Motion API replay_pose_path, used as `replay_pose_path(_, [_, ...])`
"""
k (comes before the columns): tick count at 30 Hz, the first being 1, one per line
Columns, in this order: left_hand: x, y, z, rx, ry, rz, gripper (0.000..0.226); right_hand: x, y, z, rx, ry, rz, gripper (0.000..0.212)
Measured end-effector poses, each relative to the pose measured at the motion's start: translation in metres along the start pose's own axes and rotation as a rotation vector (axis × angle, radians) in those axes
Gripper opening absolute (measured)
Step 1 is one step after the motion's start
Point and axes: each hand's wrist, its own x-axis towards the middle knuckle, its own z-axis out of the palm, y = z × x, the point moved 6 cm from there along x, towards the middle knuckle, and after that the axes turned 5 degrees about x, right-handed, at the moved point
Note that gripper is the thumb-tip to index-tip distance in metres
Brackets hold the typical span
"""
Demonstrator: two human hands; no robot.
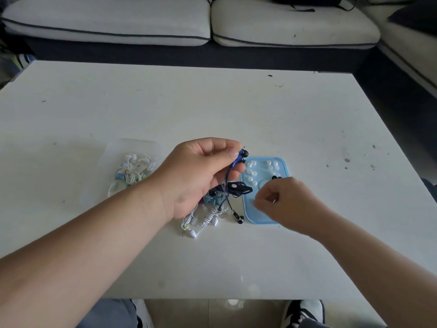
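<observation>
My left hand (201,174) pinches a pair of blue earphones (241,157) with black tips, held above the table; their dark cord hangs down to a black remote (237,187). My right hand (286,200) hovers over a light blue lid (283,166), fingers curled together as if pinching something small; what it pinches I cannot make out. Several white ear tips (251,172) and a couple of black ones (276,178) lie on the lid. A heap of white, teal and black earphones (212,214) lies below my left hand.
A clear plastic container (132,171) with several coiled white earphones stands left of the heap on the white table (212,102). A white sofa (212,22) runs along the far side. My shoes (302,313) show under the near edge.
</observation>
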Motion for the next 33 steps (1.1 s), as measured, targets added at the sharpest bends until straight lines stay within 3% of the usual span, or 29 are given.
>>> replay_pose_path(1, [0.0,0.0,0.0,-0.017,-0.001,-0.014,0.013,0.001,0.001,0.005,-0.05,-0.021,-0.006,0.004])
replay_pose_path(6, [-0.001,-0.003,-0.001,-0.058,-0.017,-0.082,0.02,0.008,0.007,0.015,-0.156,-0.032,-0.045,0.024])
replay_pose_path(20, [-0.004,0.002,-0.007,0.054,0.012,-0.057,0.023,0.019,0.001,0.011,-0.161,0.147,-0.167,0.012])
replay_pose_path(22, [-0.005,0.003,-0.008,0.061,0.008,-0.049,0.021,0.011,-0.013,0.001,-0.006,0.189,-0.199,0.01])
replay_pose_path(26, [-0.004,0.005,-0.008,0.071,-0.005,-0.018,0.017,-0.011,-0.042,-0.017,0.562,0.13,-0.116,0.01])
replay_pose_path(33, [-0.004,0.005,-0.005,0.103,-0.044,0.003,0.015,-0.026,-0.06,-0.026,0.952,0.09,-0.082,0.018])
